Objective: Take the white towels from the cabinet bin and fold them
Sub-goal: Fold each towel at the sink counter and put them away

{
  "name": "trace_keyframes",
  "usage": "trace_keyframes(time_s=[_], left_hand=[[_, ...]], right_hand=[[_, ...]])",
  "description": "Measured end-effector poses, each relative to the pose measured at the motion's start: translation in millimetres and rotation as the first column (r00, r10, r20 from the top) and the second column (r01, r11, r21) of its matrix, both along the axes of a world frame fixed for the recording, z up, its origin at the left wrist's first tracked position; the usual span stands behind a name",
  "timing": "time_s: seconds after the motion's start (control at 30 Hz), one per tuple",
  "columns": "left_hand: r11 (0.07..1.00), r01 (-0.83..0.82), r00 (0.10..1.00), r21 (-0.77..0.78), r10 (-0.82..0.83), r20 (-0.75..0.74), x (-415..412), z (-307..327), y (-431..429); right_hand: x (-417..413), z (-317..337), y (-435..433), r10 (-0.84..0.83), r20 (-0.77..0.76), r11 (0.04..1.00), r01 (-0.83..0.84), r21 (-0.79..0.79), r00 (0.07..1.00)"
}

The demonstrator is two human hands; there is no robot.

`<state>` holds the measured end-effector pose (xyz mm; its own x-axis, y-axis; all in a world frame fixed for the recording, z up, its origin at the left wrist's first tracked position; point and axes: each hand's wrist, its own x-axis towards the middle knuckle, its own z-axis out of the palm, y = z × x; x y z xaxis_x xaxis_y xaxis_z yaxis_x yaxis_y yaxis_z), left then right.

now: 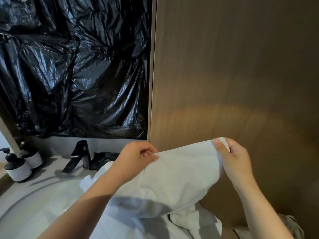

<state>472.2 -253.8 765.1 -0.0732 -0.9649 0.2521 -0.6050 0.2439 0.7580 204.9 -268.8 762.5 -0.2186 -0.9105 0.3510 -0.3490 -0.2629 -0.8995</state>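
Note:
A white towel (174, 180) hangs stretched between both hands above the counter, its top edge running from centre to right. My left hand (138, 157) pinches the towel's left top corner between thumb and curled fingers. My right hand (233, 156) pinches the right top corner, thumb on the near side. The towel's lower part drapes down onto more white towel cloth (188, 221) bunched below. No cabinet bin shows in the frame.
A brown wooden cabinet panel (233, 75) fills the right half. Black plastic sheeting (74, 66) covers the mirror area at left. On the counter stand a black faucet (77, 156), two pump bottles (19, 168) and a white basin (43, 200).

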Motion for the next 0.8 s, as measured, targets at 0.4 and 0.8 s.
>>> trace_keyframes(time_s=[0.4,0.8], left_hand=[[0.964,-0.237,0.948,0.118,0.256,-0.187,23.7,-32.0,69.8],[0.78,0.034,0.875,0.625,0.279,-0.396,54.5,-39.7,92.4]], right_hand=[[1.8,-14.9,14.3,-0.08,0.084,0.996,0.078,0.032,0.993],[22.7,-3.9,-0.6,-0.064,0.096,0.997,0.059,0.059,0.993]])
